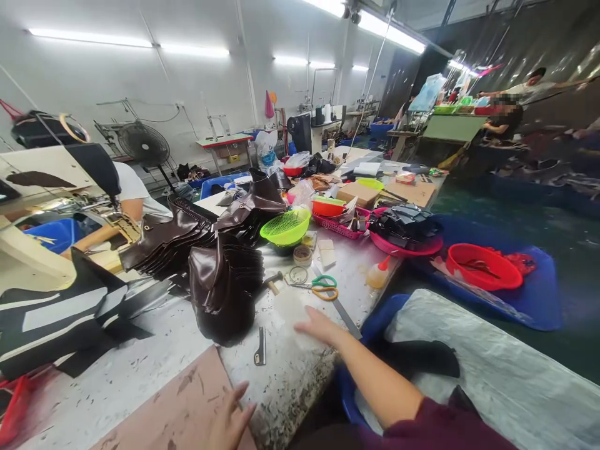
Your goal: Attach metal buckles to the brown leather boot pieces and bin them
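Note:
My right hand (315, 325) lies flat and open on the worn white worktable (300, 369), fingers stretched toward a pile of dark brown leather pieces (225, 287). My left hand (229, 422) rests open on a reddish board (178, 406) at the table's near edge. A small dark metal tool (260, 347) lies between the two hands. Just beyond the right hand lie green- and orange-handled scissors (322, 287), a metal ruler (344, 315) and a hammer (272, 282). Neither hand holds anything.
More brown leather (187, 237), a green basket (285, 227), red trays, a pink basin (405, 240) and a glue bottle (377, 275) crowd the table. Blue tubs and a red basin (482, 265) sit on the right. Another person (126, 194) works at the left; others stand far right.

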Motion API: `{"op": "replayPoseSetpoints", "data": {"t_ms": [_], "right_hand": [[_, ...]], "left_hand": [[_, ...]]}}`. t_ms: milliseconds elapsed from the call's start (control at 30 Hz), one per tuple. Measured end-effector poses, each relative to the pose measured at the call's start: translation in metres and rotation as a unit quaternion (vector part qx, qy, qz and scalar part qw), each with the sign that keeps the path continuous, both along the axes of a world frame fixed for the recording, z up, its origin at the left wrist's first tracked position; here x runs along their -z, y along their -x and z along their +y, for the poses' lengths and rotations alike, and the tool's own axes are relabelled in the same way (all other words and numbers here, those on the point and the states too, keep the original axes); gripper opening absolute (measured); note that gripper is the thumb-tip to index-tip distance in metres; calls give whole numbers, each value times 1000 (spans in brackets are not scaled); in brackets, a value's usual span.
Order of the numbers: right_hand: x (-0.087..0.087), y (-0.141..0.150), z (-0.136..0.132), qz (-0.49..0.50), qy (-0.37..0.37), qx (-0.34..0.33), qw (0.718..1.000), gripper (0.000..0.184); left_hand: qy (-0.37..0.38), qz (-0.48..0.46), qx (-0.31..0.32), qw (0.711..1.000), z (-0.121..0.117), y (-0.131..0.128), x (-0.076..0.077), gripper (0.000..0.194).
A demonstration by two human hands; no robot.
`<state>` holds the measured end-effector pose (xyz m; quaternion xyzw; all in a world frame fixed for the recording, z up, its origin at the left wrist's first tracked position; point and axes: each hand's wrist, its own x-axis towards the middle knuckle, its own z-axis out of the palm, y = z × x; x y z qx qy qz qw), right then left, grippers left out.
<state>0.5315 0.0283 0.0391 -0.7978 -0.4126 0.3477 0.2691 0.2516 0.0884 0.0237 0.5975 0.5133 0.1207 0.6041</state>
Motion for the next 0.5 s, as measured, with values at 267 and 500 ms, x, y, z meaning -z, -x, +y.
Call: {"op": "replayPoseSetpoints", "data": {"t_ms": [267,500], "right_hand": [[-44,48,-31,-99,-163,-18,982,37],[-30,51,-43,-238,-198,-5,951,38]], "left_hand": [[296,-368,-219,854,-34,-141,-63,26],[288,-377,-263,840,-53,-145,-71,20]]}}
